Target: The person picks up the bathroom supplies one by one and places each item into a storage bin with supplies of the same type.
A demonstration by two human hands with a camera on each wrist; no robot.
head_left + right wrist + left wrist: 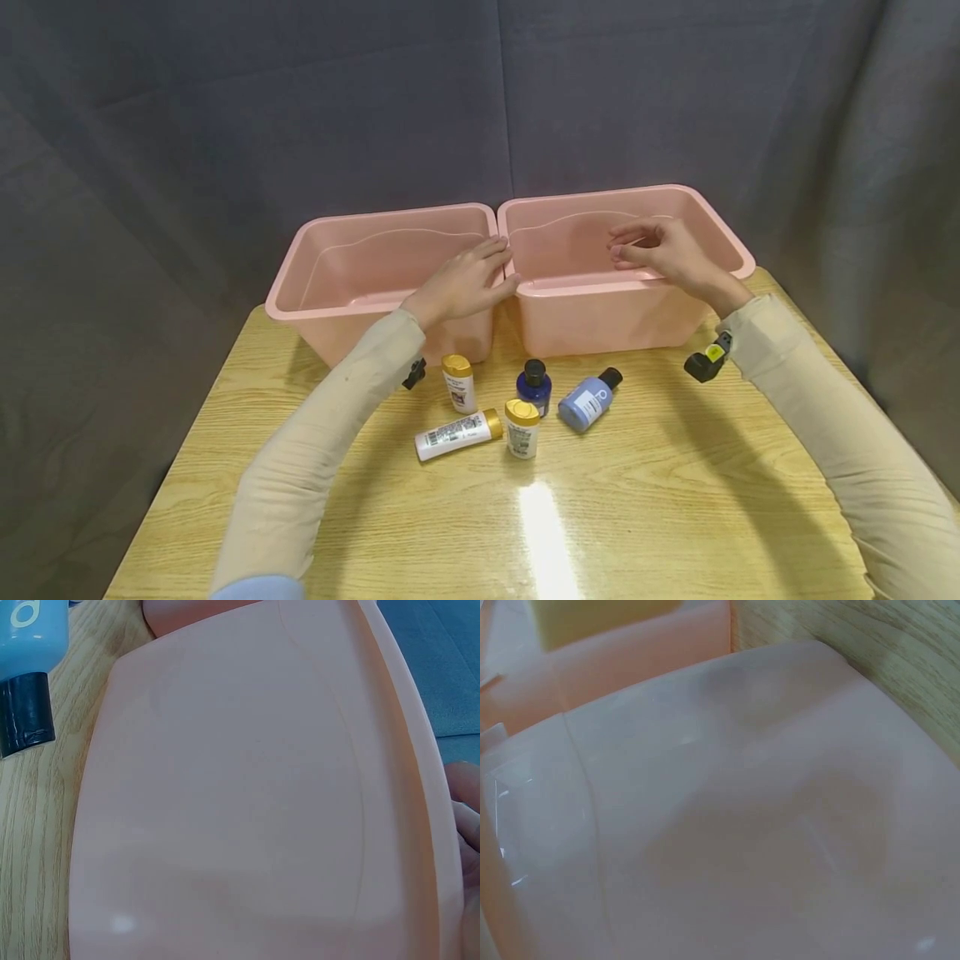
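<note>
Two pink plastic bins stand side by side at the back of the table, the left bin (330, 250) and the right bin (712, 229). My left hand (504, 263) lies with straight fingers on the left bin's front right corner, where the two rims meet. My right hand (624, 245) hovers over the right bin's front rim (577, 287), fingers loosely curled and holding nothing. The left wrist view shows only a pink bin wall (727, 825). In the right wrist view there is a bin wall (240, 795), and my fingertips (465, 814) show at the right edge.
Small bottles lie in front of the bins: a standing white one with a gold cap (459, 383), a white one on its side (456, 434), another upright white one (522, 428), a dark blue one (534, 388) and a light blue one lying (590, 401) (26, 645). Wooden table (675, 500), grey curtain behind.
</note>
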